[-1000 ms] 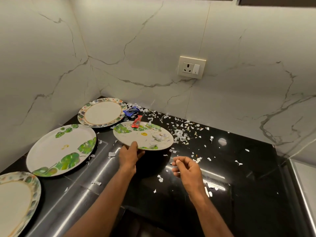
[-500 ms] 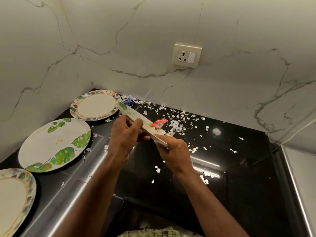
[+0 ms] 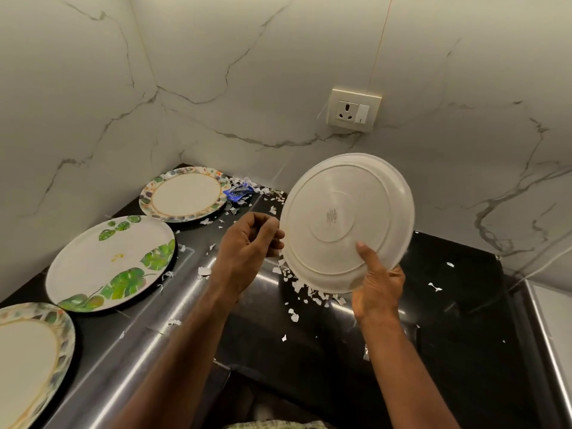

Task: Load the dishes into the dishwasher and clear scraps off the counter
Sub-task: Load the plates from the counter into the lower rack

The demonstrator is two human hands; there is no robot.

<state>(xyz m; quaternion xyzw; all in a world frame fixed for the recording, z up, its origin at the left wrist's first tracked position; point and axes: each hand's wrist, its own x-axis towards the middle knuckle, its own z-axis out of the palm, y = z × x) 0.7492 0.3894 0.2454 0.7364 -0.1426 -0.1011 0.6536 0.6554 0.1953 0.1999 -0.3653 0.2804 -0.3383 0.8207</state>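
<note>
- Head view: the right hand [image 3: 379, 289] grips the lower rim of a round white plate [image 3: 346, 221], thumb pressed against the underside, which faces the camera; the plate is tipped up nearly on edge above the glossy black tabletop [image 3: 458, 305].
- The left hand [image 3: 247, 246] is beside the plate's left rim, fingers curled and its fingertips touching the edge; whether it truly grips the rim cannot be told.
- Small torn white paper scraps [image 3: 305, 292] lie or fall just beneath the plate's lower edge, and more are scattered over the tabletop towards the back corner.
- A crumpled blue wrapper [image 3: 238, 191] lies among scraps near the corner, just beside a round plate with a multicoloured leaf border [image 3: 185, 193].
- In front of that plate lies a large round white plate with green leaf prints [image 3: 111, 263], flat on the tabletop.
- A third bordered plate [image 3: 31, 363] is cut off at the lower left edge.
- A cream wall socket with a switch [image 3: 354, 110] is set in the white marble-veined wall [image 3: 278, 72].
</note>
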